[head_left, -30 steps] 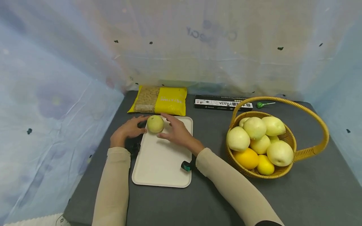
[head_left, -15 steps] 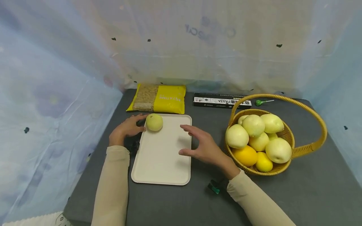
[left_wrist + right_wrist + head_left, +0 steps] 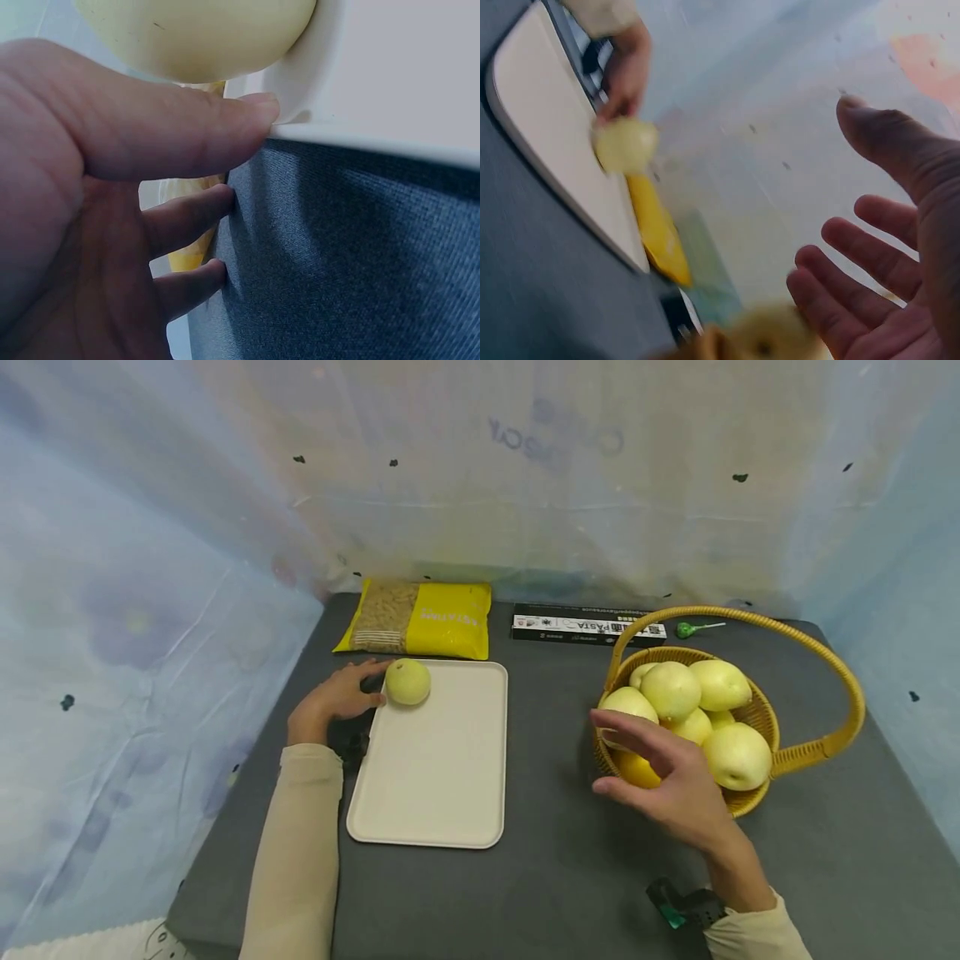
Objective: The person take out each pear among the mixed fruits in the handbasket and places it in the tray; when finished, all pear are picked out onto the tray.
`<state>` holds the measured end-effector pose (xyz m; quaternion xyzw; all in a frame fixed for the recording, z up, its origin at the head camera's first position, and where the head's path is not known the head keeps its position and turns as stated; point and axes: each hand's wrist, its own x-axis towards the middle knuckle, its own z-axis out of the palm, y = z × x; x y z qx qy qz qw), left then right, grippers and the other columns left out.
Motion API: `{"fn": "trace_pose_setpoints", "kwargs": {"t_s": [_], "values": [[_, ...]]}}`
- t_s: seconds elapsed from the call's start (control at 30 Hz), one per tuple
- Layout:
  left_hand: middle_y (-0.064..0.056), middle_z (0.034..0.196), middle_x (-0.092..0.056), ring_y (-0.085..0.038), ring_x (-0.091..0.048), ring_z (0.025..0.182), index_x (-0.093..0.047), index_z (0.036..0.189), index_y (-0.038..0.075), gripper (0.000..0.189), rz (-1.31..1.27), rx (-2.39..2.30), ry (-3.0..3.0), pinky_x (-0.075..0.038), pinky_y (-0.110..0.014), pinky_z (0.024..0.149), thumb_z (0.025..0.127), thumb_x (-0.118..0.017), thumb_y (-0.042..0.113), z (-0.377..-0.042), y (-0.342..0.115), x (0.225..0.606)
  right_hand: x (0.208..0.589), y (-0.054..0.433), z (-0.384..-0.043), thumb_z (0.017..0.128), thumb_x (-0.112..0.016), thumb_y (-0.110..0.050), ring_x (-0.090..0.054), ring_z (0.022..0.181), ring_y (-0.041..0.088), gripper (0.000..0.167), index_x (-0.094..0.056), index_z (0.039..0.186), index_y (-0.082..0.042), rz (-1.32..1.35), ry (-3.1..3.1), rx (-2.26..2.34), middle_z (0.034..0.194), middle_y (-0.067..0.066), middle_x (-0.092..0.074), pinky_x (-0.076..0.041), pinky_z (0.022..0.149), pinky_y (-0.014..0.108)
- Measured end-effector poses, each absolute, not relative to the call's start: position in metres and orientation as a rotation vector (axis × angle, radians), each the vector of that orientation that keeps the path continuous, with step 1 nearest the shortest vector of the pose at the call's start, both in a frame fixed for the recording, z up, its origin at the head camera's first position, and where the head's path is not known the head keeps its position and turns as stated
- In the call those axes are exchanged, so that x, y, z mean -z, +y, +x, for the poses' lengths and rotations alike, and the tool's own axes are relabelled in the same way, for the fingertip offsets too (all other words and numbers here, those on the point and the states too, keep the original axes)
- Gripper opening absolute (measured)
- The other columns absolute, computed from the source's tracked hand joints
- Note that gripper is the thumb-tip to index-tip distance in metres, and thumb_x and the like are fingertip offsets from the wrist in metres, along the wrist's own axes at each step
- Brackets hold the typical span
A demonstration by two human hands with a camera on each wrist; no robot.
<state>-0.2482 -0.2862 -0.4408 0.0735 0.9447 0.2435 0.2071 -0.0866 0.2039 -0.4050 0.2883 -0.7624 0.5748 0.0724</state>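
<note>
A pale yellow-green round pear (image 3: 408, 682) rests in the far left corner of the white rectangular tray (image 3: 435, 760). My left hand (image 3: 339, 695) lies at that corner, fingers relaxed. In the left wrist view its thumb (image 3: 187, 131) touches the tray rim just below the pear, and two fingertips reach down by the dark cloth. My right hand (image 3: 671, 781) hovers at the near left side of the wicker basket (image 3: 767, 718), thumb and fingers spread, holding nothing. Several pale pears (image 3: 738, 756) fill the basket; an orange (image 3: 636, 768) is partly hidden behind the hand.
A yellow bag of pasta (image 3: 420, 620) lies behind the tray. To its right are a black pasta box (image 3: 577, 627) and a green lollipop (image 3: 693, 628). The basket's tall handle (image 3: 832, 672) arches over its right side. A pale curtain (image 3: 555, 502) stands behind the table.
My right hand has left the pear and swung right across the tray to the basket. The left hand and the pear have stayed in place.
</note>
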Motion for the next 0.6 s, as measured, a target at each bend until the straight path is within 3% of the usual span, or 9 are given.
{"fn": "trace_pose_setpoints", "kwargs": {"t_s": [0.13,0.23,0.4,0.6], "values": [[-0.017,0.185,-0.011,-0.057,-0.001,0.167,-0.029,0.176,0.025,0.075,0.184,-0.67,2.63,-0.011,-0.087,0.124,0.111,-0.065,0.03,-0.249,-0.286,0.441,0.403,0.232,-0.082,0.074,-0.084,0.028,-0.071,0.132,0.022,0.077,-0.062,0.147,0.012,0.83,-2.186,-1.739,0.144,0.029,-0.068,-0.055,0.113,0.023],[-0.016,0.185,-0.01,-0.056,-0.001,0.167,-0.028,0.176,0.026,0.075,0.173,-0.669,2.628,-0.012,-0.087,0.124,0.111,-0.065,0.03,-0.249,-0.285,0.441,0.399,0.249,-0.079,0.076,-0.082,0.028,-0.072,0.13,0.02,0.073,-0.063,0.145,0.012,0.722,-2.228,-1.684,0.143,0.029,-0.068,-0.056,0.11,0.02],[-0.017,0.185,-0.01,-0.057,-0.001,0.167,-0.029,0.176,0.025,0.075,0.173,-0.668,2.628,-0.012,-0.087,0.123,0.111,-0.065,0.03,-0.25,-0.285,0.44,0.394,0.261,-0.077,0.082,-0.082,0.023,-0.073,0.123,0.011,0.068,-0.068,0.145,0.002,0.502,-2.394,-1.512,0.142,0.019,-0.071,-0.057,0.104,0.017],[-0.015,0.185,-0.011,-0.055,0.0,0.168,-0.029,0.176,0.026,0.075,0.156,-0.678,2.628,-0.009,-0.088,0.123,0.111,-0.066,0.028,-0.247,-0.284,0.439,0.394,0.255,-0.086,0.083,-0.09,0.01,-0.073,0.116,0.002,0.064,-0.073,0.142,-0.009,0.461,-2.484,-1.357,0.133,0.009,-0.076,-0.059,0.096,0.012]]}}
